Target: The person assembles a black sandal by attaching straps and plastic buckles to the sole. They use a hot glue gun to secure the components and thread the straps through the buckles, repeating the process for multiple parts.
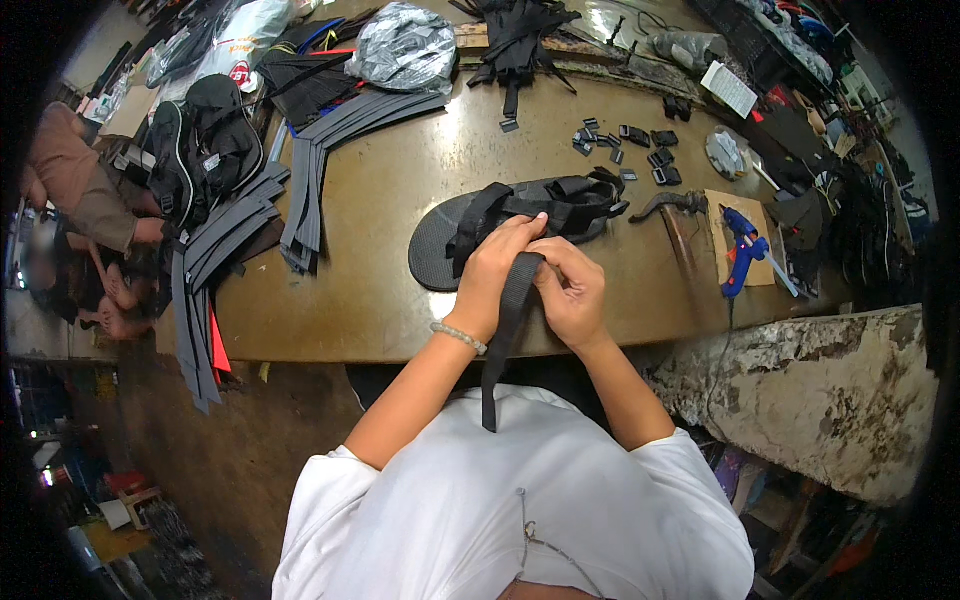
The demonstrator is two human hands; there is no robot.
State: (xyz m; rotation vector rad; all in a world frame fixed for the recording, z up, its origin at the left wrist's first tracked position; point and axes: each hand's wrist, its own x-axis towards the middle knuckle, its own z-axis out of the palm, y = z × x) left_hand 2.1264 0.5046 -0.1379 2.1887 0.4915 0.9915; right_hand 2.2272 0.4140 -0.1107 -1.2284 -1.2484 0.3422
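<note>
A black sandal [440, 247] lies on the table in front of me, its toe to the left and its straps bunched toward the right. My left hand [494, 268] reaches over the sandal's near side, fingers closed around a black webbing strap [515, 290]. From the other side my right hand [570, 292] pinches the same strap between thumb and fingers. The strap folds over between both hands, and its loose end hangs down over the table edge against my white shirt. My left fingertips also lie close to the sandal's upper straps.
Long grey strips [305, 190] are piled at the left beside finished black sandals [205, 140]. Small black buckles [660, 160] lie at the back right. A hammer [680, 225] and a blue glue gun [742, 250] rest at the right. Another person [95, 190] sits at the far left.
</note>
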